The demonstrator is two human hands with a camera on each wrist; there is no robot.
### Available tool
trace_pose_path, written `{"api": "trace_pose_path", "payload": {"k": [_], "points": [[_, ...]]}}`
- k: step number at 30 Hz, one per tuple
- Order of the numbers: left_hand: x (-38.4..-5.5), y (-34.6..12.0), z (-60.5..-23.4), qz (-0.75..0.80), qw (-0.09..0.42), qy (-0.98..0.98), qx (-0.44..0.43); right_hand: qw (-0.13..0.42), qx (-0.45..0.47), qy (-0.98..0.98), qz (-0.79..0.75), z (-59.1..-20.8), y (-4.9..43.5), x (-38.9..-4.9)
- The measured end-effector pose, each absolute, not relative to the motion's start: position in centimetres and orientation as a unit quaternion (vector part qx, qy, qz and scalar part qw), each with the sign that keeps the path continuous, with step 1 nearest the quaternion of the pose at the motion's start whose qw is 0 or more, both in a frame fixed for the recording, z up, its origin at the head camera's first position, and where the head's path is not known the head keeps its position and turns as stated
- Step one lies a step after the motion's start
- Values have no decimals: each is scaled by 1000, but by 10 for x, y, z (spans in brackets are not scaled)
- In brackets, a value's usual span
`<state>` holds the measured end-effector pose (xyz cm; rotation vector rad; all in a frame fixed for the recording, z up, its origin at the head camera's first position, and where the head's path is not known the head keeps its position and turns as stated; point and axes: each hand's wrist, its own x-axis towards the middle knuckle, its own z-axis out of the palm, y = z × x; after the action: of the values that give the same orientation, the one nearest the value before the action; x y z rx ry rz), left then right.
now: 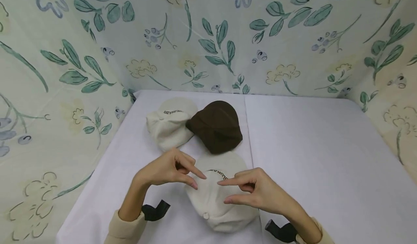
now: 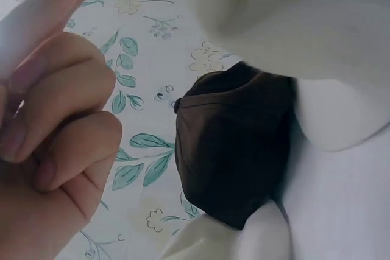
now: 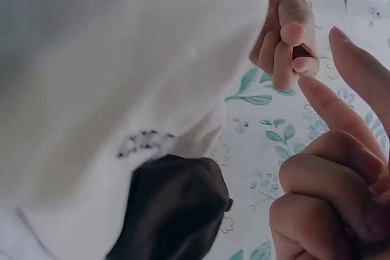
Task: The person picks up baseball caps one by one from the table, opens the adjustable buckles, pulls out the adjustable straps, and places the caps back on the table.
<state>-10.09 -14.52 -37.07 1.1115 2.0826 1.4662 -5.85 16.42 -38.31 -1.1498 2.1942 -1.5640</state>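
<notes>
A cream baseball cap with dark lettering lies on the table in front of me, its rounded crown up. Over its left side hangs my left hand, thumb and index finger stretched out and apart, the other fingers curled. My right hand is held the same way over the cap's right side. Both wrist views show a gap between fingers and cap, and neither hand holds anything. Just behind is a dark brown cap. Another cream cap, its lettering partly readable as "OLORADO", sits at the brown one's left, touching it.
A white cloth covers the table, with a fold line running front to back beside the caps. Floral fabric hangs behind and along both sides. Black wrist mounts stick out from both sleeves.
</notes>
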Motion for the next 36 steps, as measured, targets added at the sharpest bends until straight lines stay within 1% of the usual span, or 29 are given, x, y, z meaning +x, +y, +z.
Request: {"api": "trace_pose_path", "payload": {"k": [3, 8, 15, 23, 27, 29, 33, 36], "points": [[-90, -149, -379, 524, 194, 724, 405, 127, -382, 737, -543, -393, 165, -47], [-79, -150, -392, 530, 215, 719, 395, 152, -370, 729, -555, -406, 165, -34], [-77, -150, -403, 527, 208, 725, 391, 129, -366, 739, -551, -421, 164, -29], [-78, -146, -407, 556, 201, 714, 374, 124, -372, 741, -545, -428, 168, -27], [-79, -145, -405, 568, 191, 702, 385, 117, -360, 720, -582, -429, 172, -28], [-79, -144, -405, 573, 181, 697, 391, 123, -347, 717, -592, -428, 174, -27], [-79, -141, -404, 587, 141, 688, 403, 124, -332, 707, -612, -428, 180, -26], [-79, -136, -401, 600, 118, 680, 405, 110, -324, 696, -631, -429, 185, -26]]}}
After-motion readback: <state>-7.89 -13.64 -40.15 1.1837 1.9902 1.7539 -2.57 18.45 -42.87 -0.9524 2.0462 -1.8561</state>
